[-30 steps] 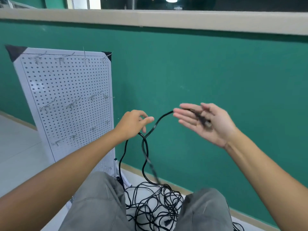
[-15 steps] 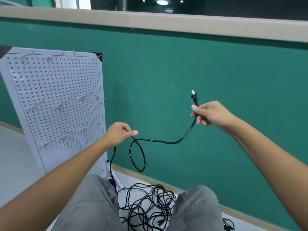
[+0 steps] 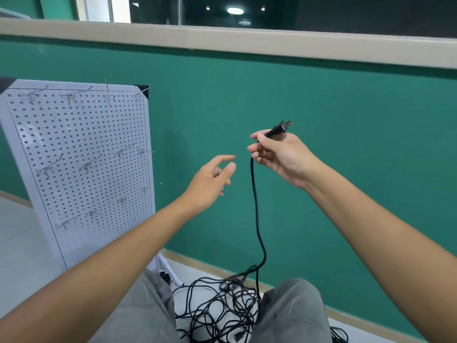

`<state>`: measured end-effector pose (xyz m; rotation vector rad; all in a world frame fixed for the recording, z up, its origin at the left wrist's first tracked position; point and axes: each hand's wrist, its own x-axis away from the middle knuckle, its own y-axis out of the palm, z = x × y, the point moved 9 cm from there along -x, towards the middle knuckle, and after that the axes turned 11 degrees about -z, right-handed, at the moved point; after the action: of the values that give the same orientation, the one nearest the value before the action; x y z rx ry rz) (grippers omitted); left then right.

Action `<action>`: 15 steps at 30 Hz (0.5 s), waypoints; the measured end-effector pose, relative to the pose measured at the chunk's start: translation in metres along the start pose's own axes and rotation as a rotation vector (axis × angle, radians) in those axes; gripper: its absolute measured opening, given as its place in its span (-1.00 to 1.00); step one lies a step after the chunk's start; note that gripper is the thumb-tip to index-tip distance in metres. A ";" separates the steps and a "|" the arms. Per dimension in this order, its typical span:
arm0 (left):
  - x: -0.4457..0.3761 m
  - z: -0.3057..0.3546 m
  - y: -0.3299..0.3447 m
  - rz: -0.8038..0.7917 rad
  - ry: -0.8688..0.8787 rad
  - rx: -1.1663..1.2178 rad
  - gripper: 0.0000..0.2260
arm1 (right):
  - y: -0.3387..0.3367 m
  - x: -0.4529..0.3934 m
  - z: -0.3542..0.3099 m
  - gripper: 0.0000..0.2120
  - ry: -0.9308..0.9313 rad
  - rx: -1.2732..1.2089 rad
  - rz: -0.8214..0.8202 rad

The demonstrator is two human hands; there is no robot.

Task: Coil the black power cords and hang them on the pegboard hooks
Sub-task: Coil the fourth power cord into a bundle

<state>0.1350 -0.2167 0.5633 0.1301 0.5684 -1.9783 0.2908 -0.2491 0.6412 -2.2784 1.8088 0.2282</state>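
My right hand (image 3: 279,154) grips a black power cord (image 3: 256,219) just below its two-pin plug (image 3: 280,128), which sticks up past my fingers. The cord hangs straight down from that hand into a tangled pile of black cords (image 3: 220,310) on the floor between my knees. My left hand (image 3: 210,180) is held out to the left of the hanging cord, fingers relaxed and apart, touching nothing. A white pegboard (image 3: 81,169) leans against the green wall at the left, with several bare metal hooks (image 3: 47,168) on it.
My grey-trousered knees (image 3: 291,313) frame the cord pile. A green wall (image 3: 346,144) with a beige ledge on top runs across the view, and a beige skirting strip meets the pale floor (image 3: 17,243).
My left hand has let go of the cord and its small loop has dropped out. The cord now hangs straight from my right hand, which has moved left toward the middle.
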 end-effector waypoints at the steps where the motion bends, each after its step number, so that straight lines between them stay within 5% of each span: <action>1: -0.002 0.004 0.007 -0.045 0.004 0.048 -0.75 | 0.003 0.001 -0.001 -0.88 -0.016 0.030 -0.007; 7: -0.008 0.014 0.024 -0.112 0.008 0.069 -0.85 | 0.018 0.011 -0.020 -0.84 -0.110 0.108 -0.048; 15: 0.004 0.023 0.019 -0.072 -0.079 0.341 -0.43 | 0.010 0.022 -0.028 -0.85 -0.187 0.110 -0.048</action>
<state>0.1531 -0.2371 0.5763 0.2431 0.1835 -2.1273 0.2861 -0.2798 0.6620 -2.1444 1.6311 0.3136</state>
